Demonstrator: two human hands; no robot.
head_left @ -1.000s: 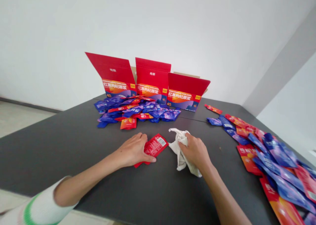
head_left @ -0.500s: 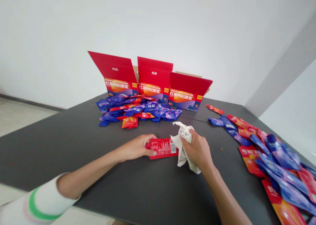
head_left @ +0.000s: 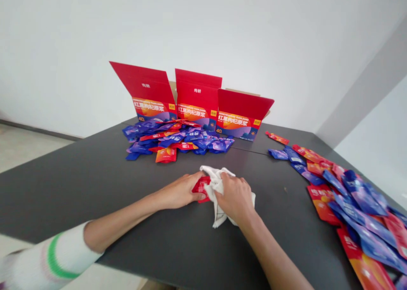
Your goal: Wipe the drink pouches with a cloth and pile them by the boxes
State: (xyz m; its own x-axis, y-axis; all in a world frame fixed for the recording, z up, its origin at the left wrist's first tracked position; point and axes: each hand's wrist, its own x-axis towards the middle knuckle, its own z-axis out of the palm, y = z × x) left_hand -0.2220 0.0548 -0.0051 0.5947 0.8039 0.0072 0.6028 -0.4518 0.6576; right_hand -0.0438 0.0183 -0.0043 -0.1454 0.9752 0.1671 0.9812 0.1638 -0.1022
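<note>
My left hand (head_left: 184, 191) grips one end of a red pouch (head_left: 202, 189) above the dark table, thumb on the printed face and fingers behind. A bunched white cloth (head_left: 219, 213) is in my right hand (head_left: 237, 195), its fingers closed round it. The cloth lies against the pouch and covers most of it, so only the end beside my left thumb shows. Beyond my hands is a heap of blue and red pouches (head_left: 178, 139).
Three red boxes with raised lids (head_left: 152, 107) stand at the back of the dark table (head_left: 95, 175), near a white wall. Another spread of blue and red pouches (head_left: 352, 205) runs along the right side. One red pouch (head_left: 277, 138) lies apart at its far end.
My right hand has moved left with the cloth, from the pouch's right end across its face, hiding the barcode and most print. My left hand keeps its hold.
</note>
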